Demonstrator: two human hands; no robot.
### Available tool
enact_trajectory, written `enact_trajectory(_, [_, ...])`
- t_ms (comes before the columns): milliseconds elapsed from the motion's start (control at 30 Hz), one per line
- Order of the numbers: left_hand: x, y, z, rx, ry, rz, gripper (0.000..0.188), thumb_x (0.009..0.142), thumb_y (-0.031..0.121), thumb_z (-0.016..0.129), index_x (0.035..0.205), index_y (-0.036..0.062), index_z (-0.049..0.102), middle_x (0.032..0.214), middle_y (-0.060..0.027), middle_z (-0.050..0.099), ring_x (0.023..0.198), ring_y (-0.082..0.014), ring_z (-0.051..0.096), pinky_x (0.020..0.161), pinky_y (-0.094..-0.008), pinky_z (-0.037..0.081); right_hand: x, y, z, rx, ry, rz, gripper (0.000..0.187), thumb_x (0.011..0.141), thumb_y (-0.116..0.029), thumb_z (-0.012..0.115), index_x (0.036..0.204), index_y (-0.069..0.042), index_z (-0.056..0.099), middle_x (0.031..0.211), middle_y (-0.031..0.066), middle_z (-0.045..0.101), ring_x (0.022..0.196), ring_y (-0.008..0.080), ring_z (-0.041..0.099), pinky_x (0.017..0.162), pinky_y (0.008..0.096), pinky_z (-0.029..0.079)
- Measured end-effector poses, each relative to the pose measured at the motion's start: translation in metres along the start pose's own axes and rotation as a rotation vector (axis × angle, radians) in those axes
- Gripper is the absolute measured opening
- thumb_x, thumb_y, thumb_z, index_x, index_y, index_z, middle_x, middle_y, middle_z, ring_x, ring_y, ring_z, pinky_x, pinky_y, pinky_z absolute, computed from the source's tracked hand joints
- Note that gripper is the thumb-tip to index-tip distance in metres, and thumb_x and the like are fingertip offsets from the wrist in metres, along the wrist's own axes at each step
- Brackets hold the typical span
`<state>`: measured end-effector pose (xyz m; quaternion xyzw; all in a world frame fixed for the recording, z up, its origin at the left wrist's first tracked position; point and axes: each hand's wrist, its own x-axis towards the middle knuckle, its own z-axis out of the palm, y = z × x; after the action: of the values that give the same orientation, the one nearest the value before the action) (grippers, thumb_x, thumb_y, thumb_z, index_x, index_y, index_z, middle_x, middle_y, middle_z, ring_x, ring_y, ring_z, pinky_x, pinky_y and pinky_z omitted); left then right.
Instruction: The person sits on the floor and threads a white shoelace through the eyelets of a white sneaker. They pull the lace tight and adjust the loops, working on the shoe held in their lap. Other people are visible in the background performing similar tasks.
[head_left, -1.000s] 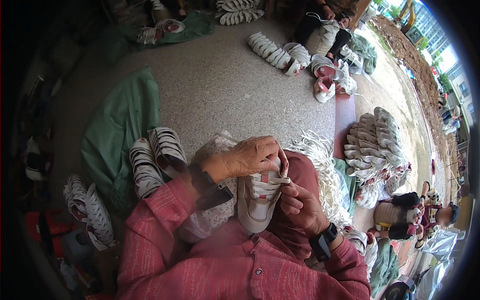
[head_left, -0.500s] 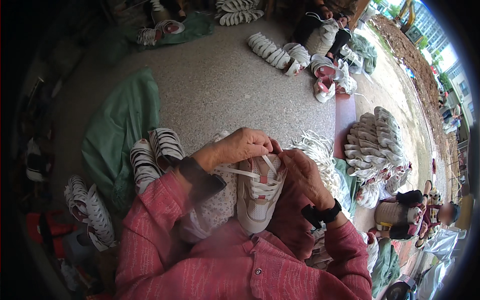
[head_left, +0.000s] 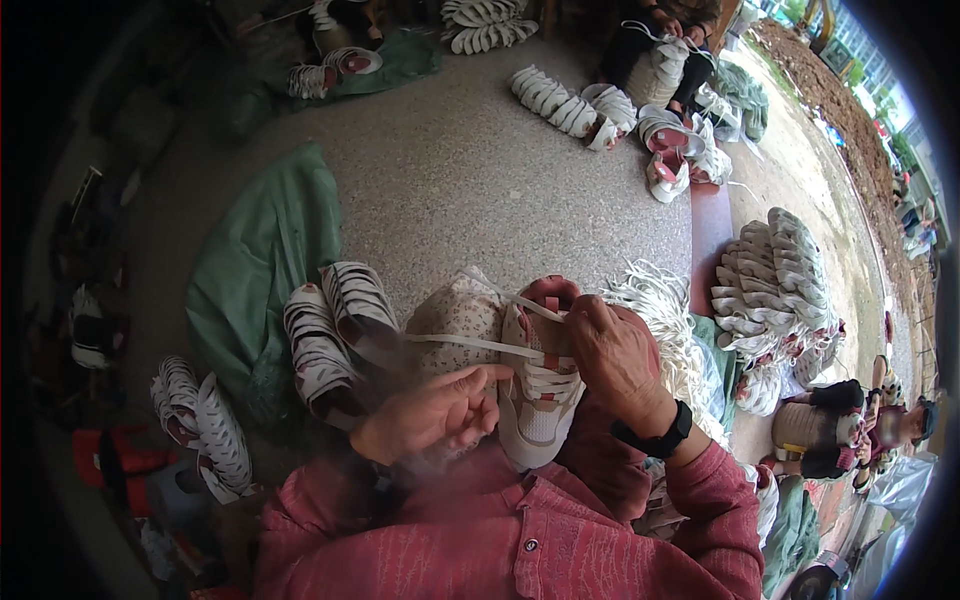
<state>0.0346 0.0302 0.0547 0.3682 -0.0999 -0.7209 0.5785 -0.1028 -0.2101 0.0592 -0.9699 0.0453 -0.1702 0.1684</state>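
Note:
A white and beige sneaker (head_left: 532,438) with red accents rests on my lap, its toe toward me. White laces cross its front. One shoelace (head_left: 455,343) stretches loose to the left over a patterned cloth (head_left: 445,308). A second lace strand runs up across the collar to my right hand (head_left: 625,365), whose fingers are pinched together on it beside the tongue. My left hand (head_left: 440,412) is just left of the shoe, index finger stretched toward its side and the other fingers loosely curled. Nothing shows in it.
Rows of stacked shoe uppers (head_left: 325,350) stand at my left beside a green sheet (head_left: 265,260). On the right lie a bundle of white laces (head_left: 655,300) and a large pile of uppers (head_left: 770,285). Another person (head_left: 665,55) sits at the far side, handling shoes.
My left hand has left the shoe's collar and dropped back toward me along its left side. The right hand stays by the tongue, now turned over more. The view has shifted slightly.

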Motion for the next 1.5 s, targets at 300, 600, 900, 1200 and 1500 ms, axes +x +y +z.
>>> enact_trajectory(300, [-0.034,0.002,-0.065,-0.444,0.183,0.72,0.018,0.106,0.029,0.051,0.102,0.0125,0.056,0.095,0.0008,0.054,0.086,-0.0144,0.053,0.074,-0.0305,0.046,-0.008,-0.022,-0.049,1.351,-0.214,0.636,0.011,0.102,-0.014,0.059,0.109,-0.006,0.057,0.089,0.0015,0.063,0.076,0.0074,0.056,0.061,0.0241,0.044])
enact_trajectory(600, [-0.102,0.004,-0.124,-0.537,0.314,0.995,0.018,0.106,0.024,0.049,0.099,0.0097,0.058,0.101,-0.0027,0.061,0.102,-0.0194,0.06,0.104,-0.0392,0.047,-0.091,0.047,-0.122,1.403,0.414,0.417,0.017,0.101,-0.019,0.057,0.1,-0.002,0.056,0.065,-0.0008,0.046,0.049,0.0072,0.041,0.044,0.0223,0.031])
enact_trajectory(900, [-0.118,0.011,-0.143,-0.417,0.107,1.033,0.022,0.108,0.019,0.043,0.117,0.0025,0.056,0.069,0.0024,0.047,0.053,-0.0076,0.035,0.046,-0.0227,0.028,-0.219,0.134,-0.117,-0.312,0.247,0.757,0.019,0.096,-0.019,0.065,0.094,-0.001,0.067,0.086,0.0043,0.061,0.056,0.0108,0.055,0.053,0.0251,0.043])
enact_trajectory(1200, [-0.046,0.035,-0.059,0.83,0.735,0.767,0.022,0.1,0.019,0.06,0.098,-0.0001,0.069,0.068,0.0021,0.054,0.061,-0.0063,0.049,0.055,-0.0227,0.037,-0.042,-0.019,-0.074,0.921,-0.134,0.8,0.03,0.099,-0.02,0.064,0.122,0.0,0.062,0.078,0.0018,0.064,0.058,0.0041,0.054,0.049,0.0191,0.039])
enact_trajectory(1500, [0.048,0.019,-0.018,1.437,0.375,0.734,0.019,0.096,0.021,0.061,0.095,0.0038,0.068,0.086,-0.0113,0.066,0.081,-0.032,0.065,0.07,-0.0401,0.052,-0.006,-0.055,-0.033,1.115,-0.541,0.684,0.058,0.099,-0.023,0.063,0.145,0.002,0.039,0.081,0.0052,0.062,0.058,0.007,0.05,0.05,0.0224,0.04])
